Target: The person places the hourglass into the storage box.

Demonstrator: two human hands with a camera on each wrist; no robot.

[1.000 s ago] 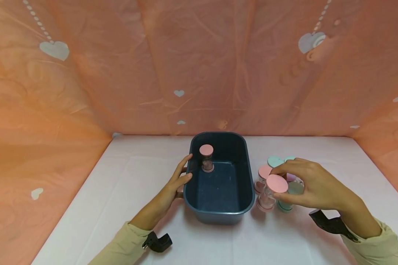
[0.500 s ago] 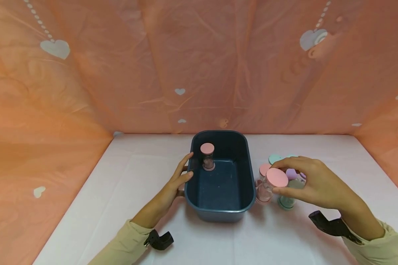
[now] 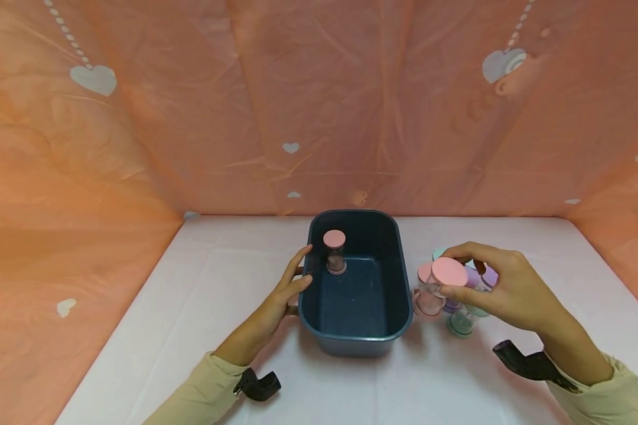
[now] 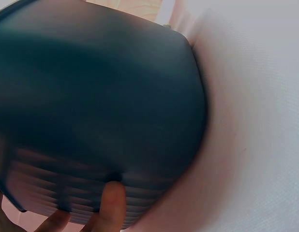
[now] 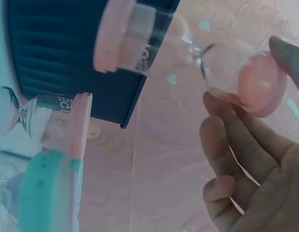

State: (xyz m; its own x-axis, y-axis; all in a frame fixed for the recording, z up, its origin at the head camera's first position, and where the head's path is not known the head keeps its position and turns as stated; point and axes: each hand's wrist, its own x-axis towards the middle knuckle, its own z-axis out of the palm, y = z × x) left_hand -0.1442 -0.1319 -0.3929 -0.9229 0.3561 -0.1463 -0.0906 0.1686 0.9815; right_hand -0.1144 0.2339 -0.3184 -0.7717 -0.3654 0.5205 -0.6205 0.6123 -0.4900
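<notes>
My right hand (image 3: 516, 289) pinches a pink-capped sand timer (image 3: 449, 272) between thumb and fingers, tilted, to the right of the dark blue bin (image 3: 351, 348). In the right wrist view, the timer's clear glass and pink sand show. Inside the bin, near its left wall, another pink sand timer (image 3: 335, 251) stands upright. My left hand (image 3: 271, 313) rests against the bin's left side, fingertips at the rim; the left wrist view shows fingers (image 4: 113, 203) touching the ribbed outer wall.
Beside the bin and partly hidden by my right hand are a pink timer (image 3: 424, 271), a green timer (image 3: 461, 323), purple timers (image 3: 490, 275) and a teal cap (image 3: 438, 252). White cloth (image 3: 234, 248) covers the table; an orange curtain (image 3: 319, 106) with hearts surrounds it.
My right hand has lifted the pink sand timer slightly up from among the others, uncovering more of the purple ones. The left hand stays at the bin.
</notes>
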